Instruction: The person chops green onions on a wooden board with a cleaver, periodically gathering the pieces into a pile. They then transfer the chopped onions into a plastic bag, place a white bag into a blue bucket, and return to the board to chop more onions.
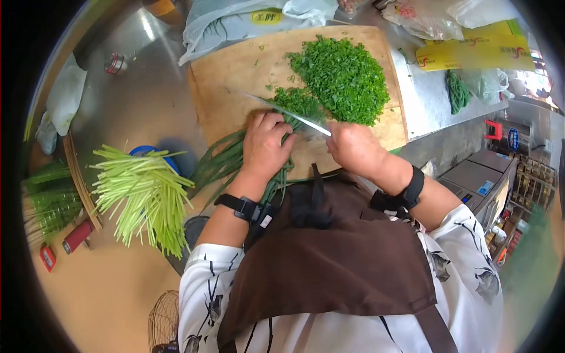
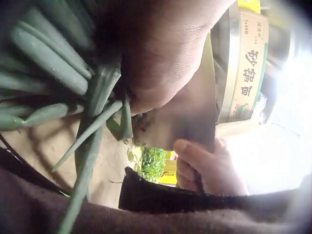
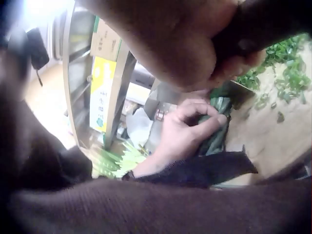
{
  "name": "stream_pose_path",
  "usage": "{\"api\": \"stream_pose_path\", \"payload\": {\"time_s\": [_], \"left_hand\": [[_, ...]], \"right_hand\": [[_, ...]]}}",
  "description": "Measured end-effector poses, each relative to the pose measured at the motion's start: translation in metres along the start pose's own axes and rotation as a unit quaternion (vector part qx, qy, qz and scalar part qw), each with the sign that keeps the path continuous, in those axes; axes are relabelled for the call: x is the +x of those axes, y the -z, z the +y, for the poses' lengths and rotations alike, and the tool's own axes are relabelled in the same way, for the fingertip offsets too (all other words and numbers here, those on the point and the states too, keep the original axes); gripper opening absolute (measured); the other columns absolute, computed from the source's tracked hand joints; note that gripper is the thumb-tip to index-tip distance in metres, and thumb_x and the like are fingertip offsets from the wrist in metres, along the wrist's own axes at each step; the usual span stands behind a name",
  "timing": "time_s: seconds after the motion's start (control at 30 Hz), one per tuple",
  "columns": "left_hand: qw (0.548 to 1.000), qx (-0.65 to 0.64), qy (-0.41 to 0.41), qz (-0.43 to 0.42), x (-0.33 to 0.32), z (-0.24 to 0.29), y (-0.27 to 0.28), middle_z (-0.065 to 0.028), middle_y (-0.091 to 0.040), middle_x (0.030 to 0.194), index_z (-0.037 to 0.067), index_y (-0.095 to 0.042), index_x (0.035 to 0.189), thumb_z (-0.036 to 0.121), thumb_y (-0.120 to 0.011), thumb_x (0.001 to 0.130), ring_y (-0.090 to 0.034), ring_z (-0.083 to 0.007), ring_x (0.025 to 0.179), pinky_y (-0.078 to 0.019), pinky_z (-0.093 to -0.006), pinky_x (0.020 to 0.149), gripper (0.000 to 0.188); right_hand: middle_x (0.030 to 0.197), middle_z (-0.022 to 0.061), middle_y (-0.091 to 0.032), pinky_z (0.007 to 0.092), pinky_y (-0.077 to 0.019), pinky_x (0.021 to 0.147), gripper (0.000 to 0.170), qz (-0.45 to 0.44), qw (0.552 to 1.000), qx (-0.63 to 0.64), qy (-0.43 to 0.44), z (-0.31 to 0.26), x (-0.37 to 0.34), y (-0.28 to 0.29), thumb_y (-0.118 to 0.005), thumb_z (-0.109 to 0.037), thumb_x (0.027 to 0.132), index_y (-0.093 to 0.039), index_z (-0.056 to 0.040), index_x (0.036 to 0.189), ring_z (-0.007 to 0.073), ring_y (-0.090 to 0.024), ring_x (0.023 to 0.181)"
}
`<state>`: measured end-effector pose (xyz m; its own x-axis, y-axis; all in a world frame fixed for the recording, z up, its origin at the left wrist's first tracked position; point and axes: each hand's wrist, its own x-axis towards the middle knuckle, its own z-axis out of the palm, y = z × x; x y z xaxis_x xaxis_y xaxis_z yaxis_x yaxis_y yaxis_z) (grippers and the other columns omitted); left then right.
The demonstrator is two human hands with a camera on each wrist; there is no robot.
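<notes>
Gripping long, dark-green, tubular stalks (image 1: 223,154) with the curled left hand (image 1: 266,147), just left of the head view's centre, partly over a pale wooden board (image 1: 218,70); clasping a steel-bladed knife (image 1: 311,124) with the right hand (image 1: 358,150). Probably light, bendy, easily bruised, perhaps slippery; best held bunched near the blade, fingertips tucked back.

left grip (image 1: 266,144): your fingers curl, thumb drawn in near them
right grip (image 1: 355,147): your fingers wrap closed, knuckles up
left forearm (image 1: 225,228): you reach it forward
right forearm (image 1: 436,203): you angle it inward, toward your left
</notes>
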<state>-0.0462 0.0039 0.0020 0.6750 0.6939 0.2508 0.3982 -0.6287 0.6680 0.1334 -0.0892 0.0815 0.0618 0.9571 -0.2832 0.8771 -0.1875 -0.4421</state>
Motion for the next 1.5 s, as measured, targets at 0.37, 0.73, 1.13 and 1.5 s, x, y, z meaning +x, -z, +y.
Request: {"api": "stream_pose_path", "payload": {"time_s": [0.37, 0.73, 1.13, 1.5], "left_hand": [[0.999, -0.013, -0.026, 0.045, -0.002, 0.0, -0.003, -0.0089, -0.057, 0.093, 0.006, -0.066, 0.077, 0.006, -0.075, 0.068, -0.055, -0.0292, 0.092, -0.049, -0.0386, 0.08, 0.013], [0.999, -0.002, -0.014, 0.05, -0.006, 0.0, -0.003, -0.0065, -0.058, 0.091, 0.007, -0.067, 0.079, 0.006, -0.075, 0.067, -0.056, -0.0282, 0.09, -0.0489, -0.039, 0.077, 0.014], [0.998, 0.003, -0.011, 0.065, -0.009, -0.002, -0.004, -0.0081, -0.06, 0.093, 0.007, -0.064, 0.079, 0.006, -0.076, 0.067, -0.057, -0.0303, 0.088, -0.0492, -0.0393, 0.077, 0.018], [0.999, -0.002, 0.001, 0.041, -0.012, 0.002, 0.001, -0.007, -0.058, 0.095, 0.006, -0.063, 0.075, 0.005, -0.076, 0.065, -0.056, -0.0289, 0.09, -0.0488, -0.0389, 0.077, 0.016]], "right_hand": [[0.07, 0.0224, -0.063, 0.0491, -0.0511, 0.062, 0.009, -0.025, 0.999, -0.035, 0.006, 0.004, -0.011, -0.007, -0.052, -0.008, 0.082, -0.057, -0.0006, 0.08, 0.0396, -0.064, 0.068], [0.069, 0.0213, -0.062, 0.0482, -0.0509, 0.062, 0.008, -0.083, 0.995, -0.05, -0.027, -0.014, -0.047, 0.044, -0.056, -0.007, 0.081, -0.056, 0.0006, 0.082, 0.0403, -0.063, 0.068], [0.072, 0.0219, -0.062, 0.0497, -0.0496, 0.062, 0.011, -0.048, 0.999, -0.008, -0.005, -0.008, -0.028, 0.03, -0.054, -0.011, 0.084, -0.056, -0.0002, 0.08, 0.0412, -0.062, 0.067], [0.071, 0.0248, -0.06, 0.0511, -0.0488, 0.062, 0.013, -0.032, 0.999, -0.001, 0.0, -0.01, 0.006, -0.005, -0.056, -0.013, 0.086, -0.053, 0.0001, 0.085, 0.0429, -0.061, 0.068]]}}
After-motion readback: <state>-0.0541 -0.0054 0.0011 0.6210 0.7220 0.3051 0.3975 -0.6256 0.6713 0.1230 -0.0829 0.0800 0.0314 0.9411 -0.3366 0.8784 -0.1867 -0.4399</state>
